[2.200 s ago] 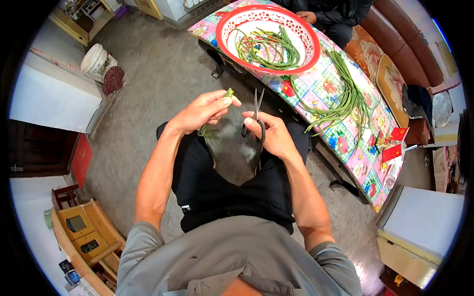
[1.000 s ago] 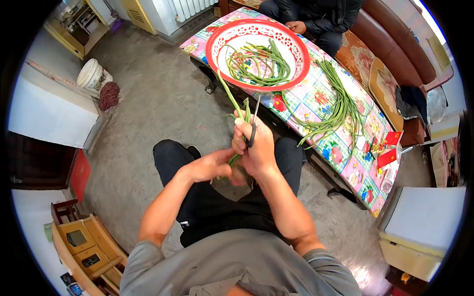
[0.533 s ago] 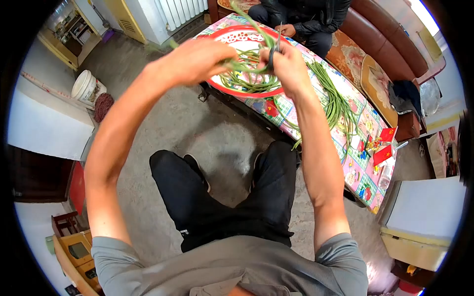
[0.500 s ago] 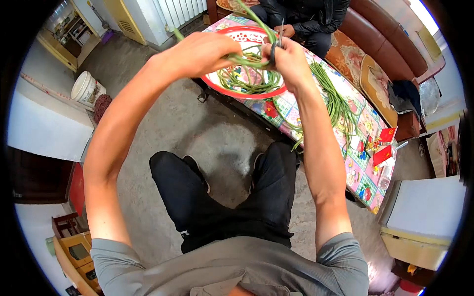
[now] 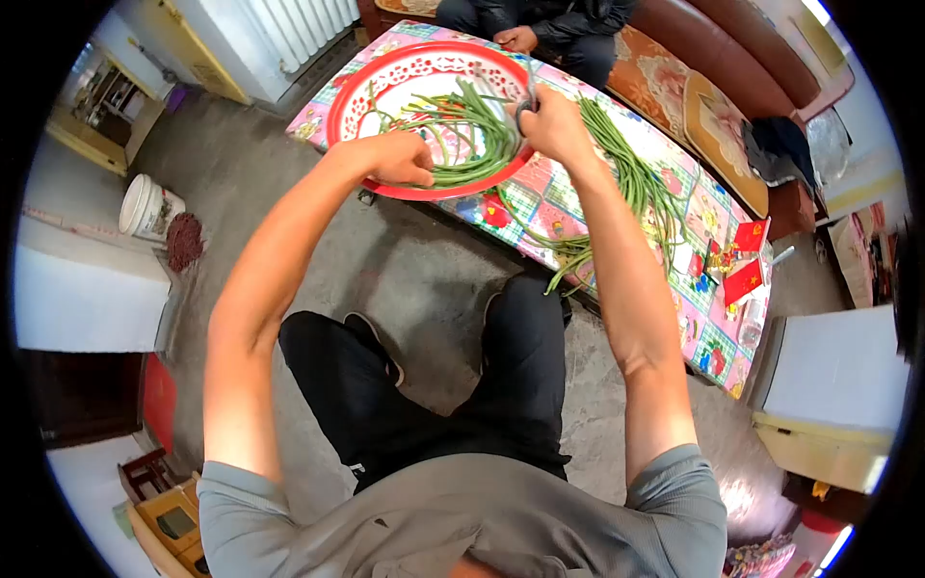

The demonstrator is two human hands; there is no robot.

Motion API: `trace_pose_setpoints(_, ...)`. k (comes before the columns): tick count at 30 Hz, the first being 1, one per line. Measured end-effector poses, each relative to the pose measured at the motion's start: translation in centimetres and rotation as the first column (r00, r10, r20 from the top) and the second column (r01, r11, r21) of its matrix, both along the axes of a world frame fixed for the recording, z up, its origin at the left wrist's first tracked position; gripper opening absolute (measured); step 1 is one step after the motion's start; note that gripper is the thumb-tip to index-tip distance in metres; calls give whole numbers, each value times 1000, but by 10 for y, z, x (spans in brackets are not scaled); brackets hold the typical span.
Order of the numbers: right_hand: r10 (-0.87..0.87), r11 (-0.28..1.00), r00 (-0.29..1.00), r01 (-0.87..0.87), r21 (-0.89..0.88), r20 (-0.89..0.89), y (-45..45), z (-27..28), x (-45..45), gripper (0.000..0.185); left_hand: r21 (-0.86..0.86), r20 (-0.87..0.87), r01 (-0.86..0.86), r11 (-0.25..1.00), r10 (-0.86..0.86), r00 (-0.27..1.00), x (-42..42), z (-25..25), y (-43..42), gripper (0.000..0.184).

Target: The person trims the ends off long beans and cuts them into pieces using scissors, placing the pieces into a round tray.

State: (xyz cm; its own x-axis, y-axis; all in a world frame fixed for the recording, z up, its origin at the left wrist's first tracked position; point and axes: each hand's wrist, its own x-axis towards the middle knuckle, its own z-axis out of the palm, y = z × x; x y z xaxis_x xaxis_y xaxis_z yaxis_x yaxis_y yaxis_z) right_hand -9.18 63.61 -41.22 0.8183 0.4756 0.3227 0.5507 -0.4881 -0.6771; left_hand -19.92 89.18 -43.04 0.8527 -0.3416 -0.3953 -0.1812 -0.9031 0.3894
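Note:
In the head view, my left hand (image 5: 403, 159) is down at the near rim of a red-and-white enamel basin (image 5: 352, 106). Its fingers are curled around the ends of long green beans (image 5: 493, 135), which lie bunched in the basin. My right hand (image 5: 556, 123) is closed on the handles of dark-handled scissors (image 5: 527, 104), held at the basin's right rim with the blades pointing away from me. More long beans (image 5: 626, 169) lie in a bundle on the table, right of my right hand and partly behind my forearm.
The table has a colourful patterned cloth (image 5: 713, 361). Small red flags (image 5: 744, 281) stand near its right end. A seated person's hand (image 5: 517, 39) is beyond the table, before a brown sofa (image 5: 713, 53). A white bucket (image 5: 149, 207) stands on the floor at left.
My left hand has come down from above the basin to its near rim, lowering the beans into it. My right hand with the scissors has moved slightly down, away from the beans.

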Motion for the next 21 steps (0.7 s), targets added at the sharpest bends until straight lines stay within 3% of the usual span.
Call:
trace_pose_setpoints(2,-50,996,997,46,77,53,-5,-9,-11,31,14,-56,11,1000,-10,998,-2,10,-8,35)
trace_pose_setpoints(3,-76,994,997,78,83,-19,-11,-2,-27,34,30,-110,-1,1000,4,994,-1,15,-14,35)
trace_pose_setpoints(4,-71,963,997,63,262,20,-16,-11,-42,35,22,-118,22,1000,-19,993,-2,17,-20,35)
trace_pose_setpoints(5,-53,904,993,94,417,-109,-22,-12,-66,36,29,-44,14,999,-13,999,-2,19,-24,35)
trace_pose_setpoints(7,-17,791,984,121,600,-176,-37,-21,-114,35,36,27,9,999,-10,1000,0,16,-35,35)
trace_pose_setpoints(8,33,718,963,165,677,-269,-44,-39,-135,36,-101,234,-36,994,59,970,0,12,-42,34)
trace_pose_setpoints(9,-15,766,939,231,600,-342,-53,-52,-157,36,-242,419,-53,969,153,895,-1,9,-50,33)
trace_pose_setpoints(10,90,698,898,252,671,-431,-60,-64,-179,36,-361,417,-36,932,196,888,-5,20,-68,30)
trace_pose_setpoints(11,73,684,866,318,657,-495,-67,-73,-197,33,-358,412,-36,933,193,890,-9,24,-85,30)
trace_pose_setpoints(13,67,615,798,440,654,-599,-80,-84,-218,31,-590,247,-150,793,354,902,-17,29,-119,22)
trace_pose_setpoints(15,-34,616,770,518,593,-637,-97,-90,-221,30,-651,259,-116,751,363,895,-24,21,-149,19)
trace_pose_setpoints(16,-87,602,783,534,593,-616,-106,-91,-214,29,-703,341,-18,711,359,869,-26,5,-163,17)
trace_pose_setpoints(17,-156,628,798,535,565,-582,-117,-81,-201,28,-657,379,0,754,330,864,-30,5,-174,16)
trace_pose_setpoints(19,-246,683,863,478,553,-442,-139,-66,-158,27,-689,374,30,724,320,870,-32,-9,-195,17)
trace_pose_setpoints(20,-373,741,891,454,495,-257,-149,-68,-127,26,-690,374,33,723,318,871,-30,-14,-202,17)
trace_pose_setpoints(21,-408,792,890,456,406,-204,-160,-60,-99,27,-716,298,-12,698,321,899,-27,-19,-208,19)
